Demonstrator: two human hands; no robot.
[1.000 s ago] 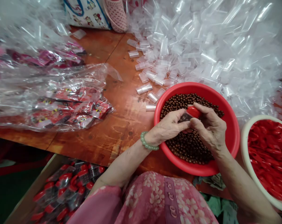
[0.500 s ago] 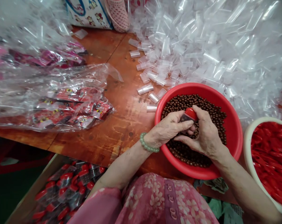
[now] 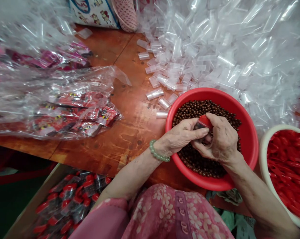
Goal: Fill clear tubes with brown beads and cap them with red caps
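Note:
Above the red basin (image 3: 252,142), which holds many small round brown balls (image 3: 202,167), both hands meet around a small clear plastic container with a red cap (image 3: 204,120). My left hand (image 3: 179,136), with a green bead bracelet at the wrist, pinches the clear body, and dark contents show through it. Curled round the cap side is my right hand (image 3: 222,139), its fingers on the red cap and its thumb lower down, near the left fingers. The container's lower part is hidden by the fingers.
Clear plastic tubes (image 3: 179,63) pile up behind the basin. At the right stands a white tub (image 3: 263,159) of red caps. Plastic bags with red packets (image 3: 90,114) lie left. Below the table edge, a box (image 3: 28,212) holds capped containers. A patterned bag (image 3: 95,13) stands behind.
My right hand has closed in around the container, its thumb moving nearer the left fingers. The container has shifted slightly to the right.

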